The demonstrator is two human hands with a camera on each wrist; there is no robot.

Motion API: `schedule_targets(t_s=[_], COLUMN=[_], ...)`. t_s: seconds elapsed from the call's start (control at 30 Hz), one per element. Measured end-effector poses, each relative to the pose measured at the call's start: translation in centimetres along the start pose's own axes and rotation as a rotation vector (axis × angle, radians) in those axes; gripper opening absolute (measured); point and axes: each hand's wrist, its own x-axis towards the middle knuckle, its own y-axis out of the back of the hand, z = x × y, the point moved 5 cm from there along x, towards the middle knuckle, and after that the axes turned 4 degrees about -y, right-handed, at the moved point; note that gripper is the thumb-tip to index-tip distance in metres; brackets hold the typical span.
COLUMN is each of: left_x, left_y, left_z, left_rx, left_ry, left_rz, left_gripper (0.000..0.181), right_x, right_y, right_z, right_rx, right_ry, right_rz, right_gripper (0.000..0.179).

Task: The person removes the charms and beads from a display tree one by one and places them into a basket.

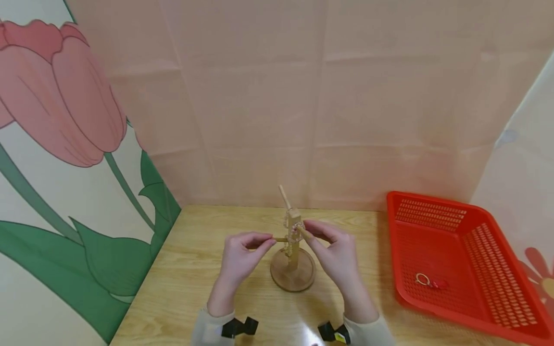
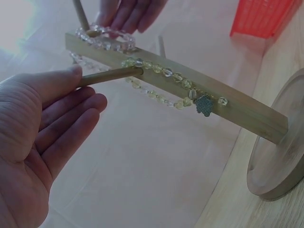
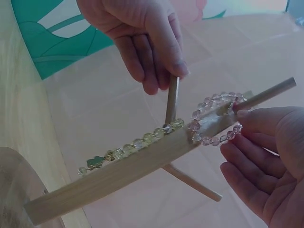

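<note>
A wooden peg stand with a round base stands upright on the table between the hands. My left hand pinches the tip of one peg between thumb and fingers. From that peg a yellow-green beaded bracelet hangs along the post, with a small green charm low on it. A pink clear-beaded bracelet loops around a higher peg. My right hand pinches this bracelet by its beads beside the peg. More clear beads show at the post's far side.
A red plastic basket stands at the right of the table. Inside it lies a gold ring-shaped piece with a red part attached. Pink cloth hangs behind the table, and a tulip-print panel stands at left.
</note>
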Motion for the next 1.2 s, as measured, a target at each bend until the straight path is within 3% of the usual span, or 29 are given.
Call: schedule_targets(t_s=[0.27,1.2], left_x=[0.05,-0.03], left_y=[-0.05,-0.23], left_z=[0.10,-0.28], left_rx=[0.004,0.024], left_ry=[-0.010,-0.029], left_rz=[0.007,0.026], left_gripper=[0.009,0.009], right_x=[-0.02,-0.12], right_y=[-0.28,-0.61], right_z=[-0.04,0.35], right_rx=[-0.019,-0.028], right_ry=[0.048,0.058], right_rz=[0.010,0.048], right_gripper=[0.026,0.021])
